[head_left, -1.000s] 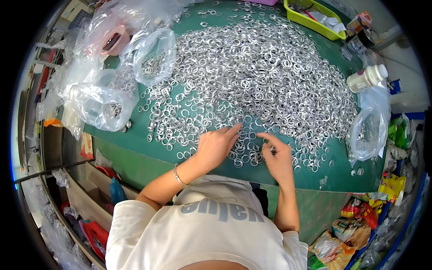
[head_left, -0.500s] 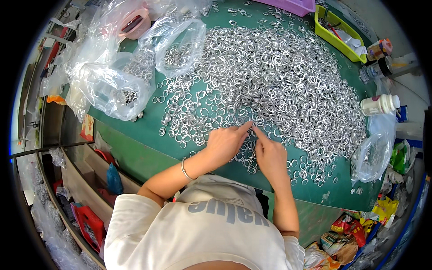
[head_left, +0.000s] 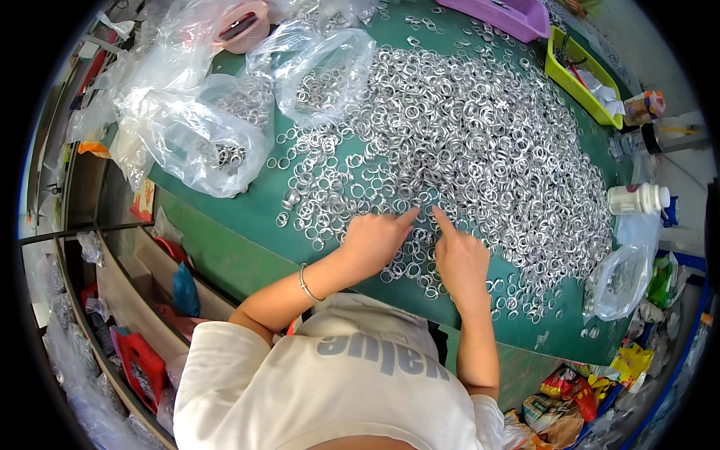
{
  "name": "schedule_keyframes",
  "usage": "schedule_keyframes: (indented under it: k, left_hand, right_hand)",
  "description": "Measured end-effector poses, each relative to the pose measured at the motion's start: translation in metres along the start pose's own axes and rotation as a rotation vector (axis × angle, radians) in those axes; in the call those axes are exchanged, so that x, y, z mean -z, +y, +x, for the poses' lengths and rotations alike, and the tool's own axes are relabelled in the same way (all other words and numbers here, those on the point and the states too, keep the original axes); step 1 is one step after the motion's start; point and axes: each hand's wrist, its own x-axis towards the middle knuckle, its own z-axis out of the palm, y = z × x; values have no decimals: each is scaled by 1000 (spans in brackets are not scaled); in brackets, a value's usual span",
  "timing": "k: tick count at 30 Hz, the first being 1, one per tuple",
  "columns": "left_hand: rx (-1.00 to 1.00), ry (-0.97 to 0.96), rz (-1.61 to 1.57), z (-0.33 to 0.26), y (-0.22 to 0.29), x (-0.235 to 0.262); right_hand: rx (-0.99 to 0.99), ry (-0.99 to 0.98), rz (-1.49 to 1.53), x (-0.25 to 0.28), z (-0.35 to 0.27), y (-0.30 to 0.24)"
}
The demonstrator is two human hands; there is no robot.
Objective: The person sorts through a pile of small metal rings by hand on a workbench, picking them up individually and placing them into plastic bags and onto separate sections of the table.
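Note:
A broad heap of silver metal rings (head_left: pixel 480 127) covers the middle and right of the green table (head_left: pixel 232 217). At its near edge, my left hand (head_left: pixel 373 244) reaches in with the index finger stretched out, its tip touching rings. My right hand (head_left: pixel 461 261) is just to the right, index finger also extended onto the rings and the other fingers curled under. A small gap with loose rings separates the two fingertips. I see nothing held in either hand; the undersides of both are hidden. A bangle (head_left: pixel 306 283) circles my left wrist.
Clear plastic bags (head_left: pixel 202 142) holding rings lie at the left, near a pink basin (head_left: pixel 244 30). Purple (head_left: pixel 510 16) and yellow-green (head_left: pixel 581 79) trays stand at the back. A white bottle (head_left: pixel 637 199) and another bag (head_left: pixel 622 277) are at the right edge.
My fingertips, nearly touching before, are now farther apart; the right hand has shifted slightly right. The whole view has turned a little, moving the table contents rightward.

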Motion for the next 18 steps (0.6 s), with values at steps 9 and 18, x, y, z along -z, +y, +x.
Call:
schedule_keyframes:
  k: [9,18]
  left_hand:
    - [54,43,-84,-17,-14,23]
    - [115,-72,159,-1,-45,21]
  right_hand:
    - [0,29,141,14,-16,9]
    - [111,-180,-131,-15,28,-32]
